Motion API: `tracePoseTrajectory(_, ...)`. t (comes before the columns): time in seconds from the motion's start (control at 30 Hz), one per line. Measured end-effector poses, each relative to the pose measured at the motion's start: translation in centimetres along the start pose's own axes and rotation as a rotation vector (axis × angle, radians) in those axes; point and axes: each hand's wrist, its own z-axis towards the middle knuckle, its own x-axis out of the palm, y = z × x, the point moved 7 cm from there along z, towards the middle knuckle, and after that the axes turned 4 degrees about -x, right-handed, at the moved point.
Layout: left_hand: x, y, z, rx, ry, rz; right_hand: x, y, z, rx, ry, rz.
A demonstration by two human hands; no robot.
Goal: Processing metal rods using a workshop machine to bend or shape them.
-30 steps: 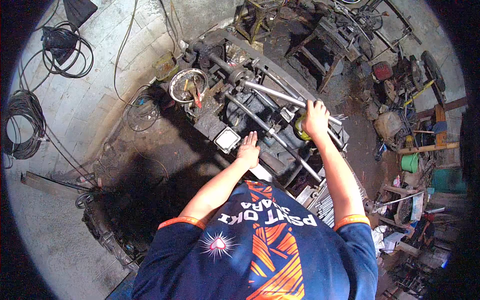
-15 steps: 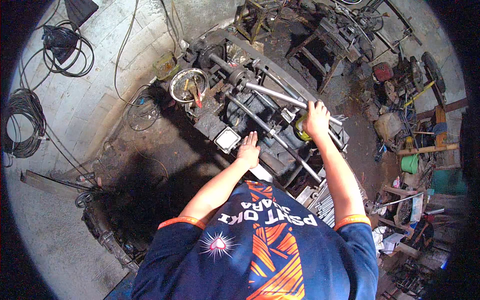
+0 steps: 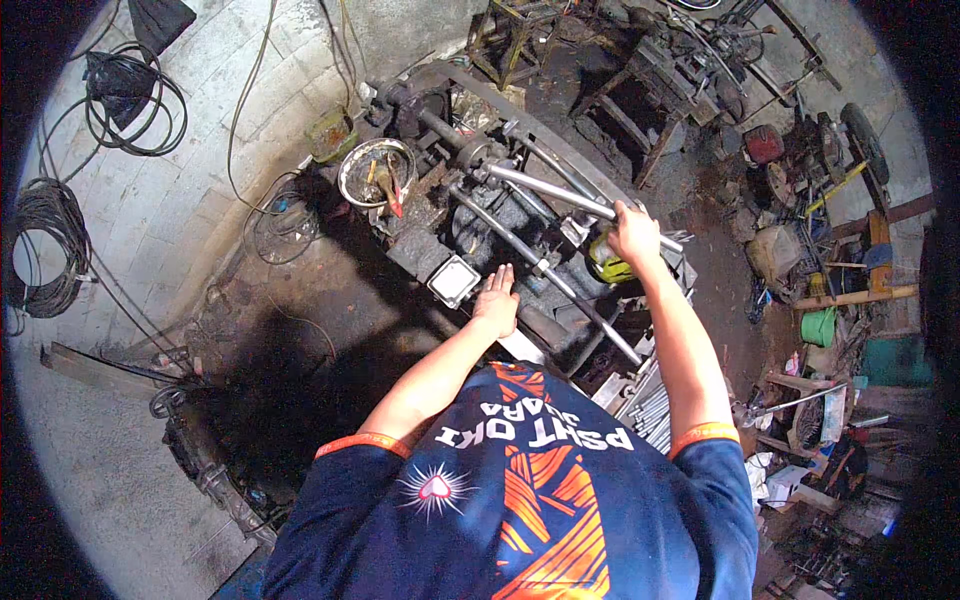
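Observation:
My right hand is wrapped round the end part of a shiny metal rod, which runs up and left into the round spindle of a greasy machine. Just under that hand is a yellow-green object, partly covered. On the machine's near side my left hand lies flat with its fingers stretched out, holding nothing. A white-rimmed square box sits beside its fingers. Between the two hands passes a long bar along the machine. Several bare metal rods lie together near my right forearm.
A round tub with a red-handled brush stands on the machine's far left end. Coiled black cables hang on the left wall. Cluttered parts, a green bucket and a red can fill the right side.
Both hands stay almost where they were. A little more of the yellow-green object shows beneath my right hand.

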Motion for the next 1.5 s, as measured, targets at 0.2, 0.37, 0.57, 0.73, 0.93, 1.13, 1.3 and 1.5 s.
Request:
tracePoseTrajectory(0.2, 0.5, 0.3, 0.0, 0.018, 0.010, -0.033, 0.7, -0.7, 1.0, -0.059, 0.100, 0.020)
tracePoseTrajectory(0.37, 1.6, 0.8, 0.4, 0.022, -0.100, -0.068, 1.3, -1.2, 0.9, -0.147, 0.131, -0.009)
tracePoseTrajectory(0.57, -0.5, 0.1, -0.4, 0.015, -0.082, -0.031, 1.7, -2.4, -0.2, -0.130, 0.118, 0.008)
tracePoseTrajectory(0.73, -3.4, 0.8, -1.1, -0.019, -0.289, -0.136, 2.4, -3.3, -1.0, -0.099, 0.121, 0.011)
tracePoseTrajectory(0.93, -6.5, 3.0, -5.2, 0.070, -0.396, -0.412, 2.7, -5.6, -3.1, -0.135, 0.140, -0.015)
tracePoseTrajectory(1.13, -4.7, 5.5, -10.6, 0.022, -0.339, -0.610, 1.6, -8.1, -6.4, -0.068, 0.089, 0.103)
tracePoseTrajectory(1.3, -5.4, 6.3, -10.4, -0.086, -0.183, -0.769, -0.2, -7.9, -7.4, 0.109, 0.104, 0.285)
tracePoseTrajectory(1.5, -20.1, 2.0, -6.8, 0.163, -0.646, -0.596, 0.3, -9.0, -8.2, 0.060, -0.197, 0.358)
